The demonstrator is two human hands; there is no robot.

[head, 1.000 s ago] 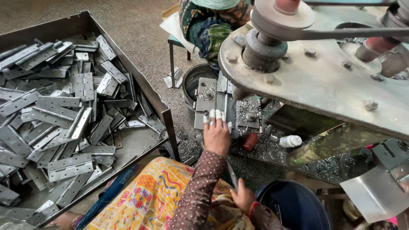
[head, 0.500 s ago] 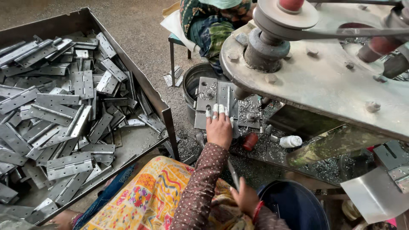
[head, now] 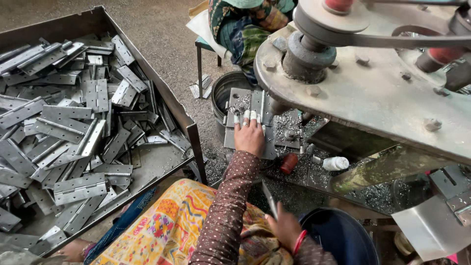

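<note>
My left hand (head: 249,136), fingertips wrapped in white tape, lies flat on a grey metal hinge (head: 245,105) on the machine bed, under the big round steel plate (head: 373,93). It holds the hinge down with the fingers pointing at the machine. Metal shavings (head: 287,125) lie around it. My right hand (head: 284,226), with a red bangle, rests low by my lap and grips a thin metal strip (head: 269,198) seen edge-on. A patterned yellow cloth (head: 167,230) covers my lap.
A large metal tray (head: 162,86) on the left holds several loose grey hinges (head: 81,186). A dark bucket (head: 222,93) stands behind the bed and a blue bin (head: 343,235) by my right hand. Another person sits on a stool (head: 245,24) beyond. A small white bottle (head: 337,163) lies among the shavings.
My left hand has slid forward over the hinge toward the machine. My right hand has stayed low by my lap.
</note>
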